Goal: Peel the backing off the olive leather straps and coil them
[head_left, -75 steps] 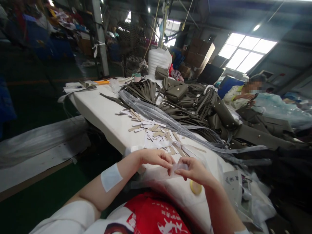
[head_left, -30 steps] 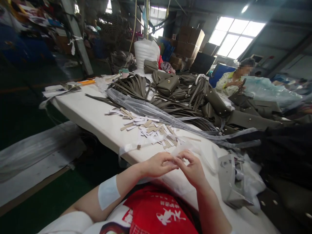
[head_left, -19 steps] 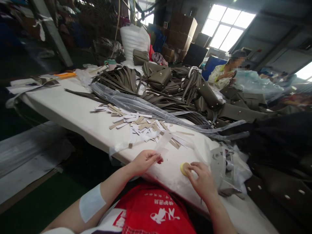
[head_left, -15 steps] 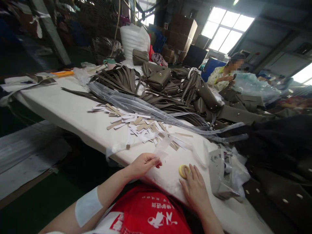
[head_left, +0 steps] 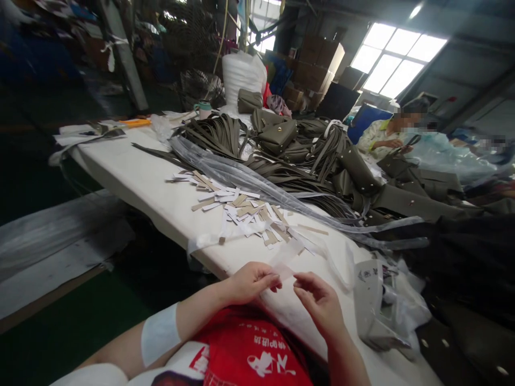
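My left hand (head_left: 259,281) is closed in a pinch at the near edge of a small translucent plastic piece (head_left: 288,254), which reaches out over the white table. My right hand (head_left: 319,303) is raised just to the right, its fingers loosely bent and slightly apart. Its index fingertip comes close to the plastic's near corner; I cannot tell whether it touches. Beyond both hands lies a loose pile of white and tan paper strips (head_left: 257,213). The yellow roll seen earlier does not show now.
A grey-white dispenser-like device (head_left: 372,305) stands on the white table (head_left: 137,179), right of my hands. Long clear plastic sleeves (head_left: 241,171) cross behind the paper strips. Dark olive straps (head_left: 213,136) and bags (head_left: 277,136) are heaped farther back. Another person (head_left: 384,136) works at far right.
My right hand has left the yellow roll on the table and come up beside my left hand. My left hand keeps its pinch on the plastic. The view has shifted somewhat.
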`<state>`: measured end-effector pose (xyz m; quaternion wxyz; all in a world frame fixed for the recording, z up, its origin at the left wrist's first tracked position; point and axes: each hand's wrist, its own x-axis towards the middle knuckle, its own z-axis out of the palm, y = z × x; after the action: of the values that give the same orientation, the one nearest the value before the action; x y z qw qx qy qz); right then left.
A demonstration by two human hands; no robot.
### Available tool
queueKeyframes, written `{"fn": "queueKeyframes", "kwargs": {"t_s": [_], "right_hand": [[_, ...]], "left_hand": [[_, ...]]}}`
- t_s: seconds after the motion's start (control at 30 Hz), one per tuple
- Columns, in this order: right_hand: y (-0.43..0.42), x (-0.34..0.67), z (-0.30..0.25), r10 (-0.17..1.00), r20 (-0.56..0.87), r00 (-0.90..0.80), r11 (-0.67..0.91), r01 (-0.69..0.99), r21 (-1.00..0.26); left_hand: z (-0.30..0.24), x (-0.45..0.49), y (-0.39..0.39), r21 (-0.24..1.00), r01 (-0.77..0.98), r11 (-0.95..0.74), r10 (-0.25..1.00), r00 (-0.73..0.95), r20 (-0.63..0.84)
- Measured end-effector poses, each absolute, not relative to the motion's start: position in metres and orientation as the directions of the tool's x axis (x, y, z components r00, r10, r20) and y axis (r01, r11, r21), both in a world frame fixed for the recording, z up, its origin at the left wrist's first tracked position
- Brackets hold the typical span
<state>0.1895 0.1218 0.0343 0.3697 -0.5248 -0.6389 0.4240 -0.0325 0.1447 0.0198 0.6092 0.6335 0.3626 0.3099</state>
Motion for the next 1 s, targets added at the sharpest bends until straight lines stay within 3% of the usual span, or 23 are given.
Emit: {"fn": "queueKeyframes", "kwargs": {"t_s": [0.4, 0.73, 1.0], "right_hand": [[0.127, 0.165, 0.041, 0.972, 0.187, -0.143, 0.231, 0.436, -0.870], [0.125, 0.159, 0.050, 0.905, 0.278, -0.322, 0.395, 0.396, -0.829], [0.125, 0.152, 0.042, 0.957, 0.233, -0.175, 0.284, 0.383, -0.879]], "left_hand": [[0.032, -0.033, 0.133, 0.996, 0.078, -0.034, 0.801, 0.598, -0.019], [0.038, -0.034, 0.129, 0.970, 0.108, -0.217, 0.764, 0.637, 0.100], [0.040, -0.035, 0.126, 0.971, 0.084, -0.223, 0.768, 0.629, 0.122]]}}
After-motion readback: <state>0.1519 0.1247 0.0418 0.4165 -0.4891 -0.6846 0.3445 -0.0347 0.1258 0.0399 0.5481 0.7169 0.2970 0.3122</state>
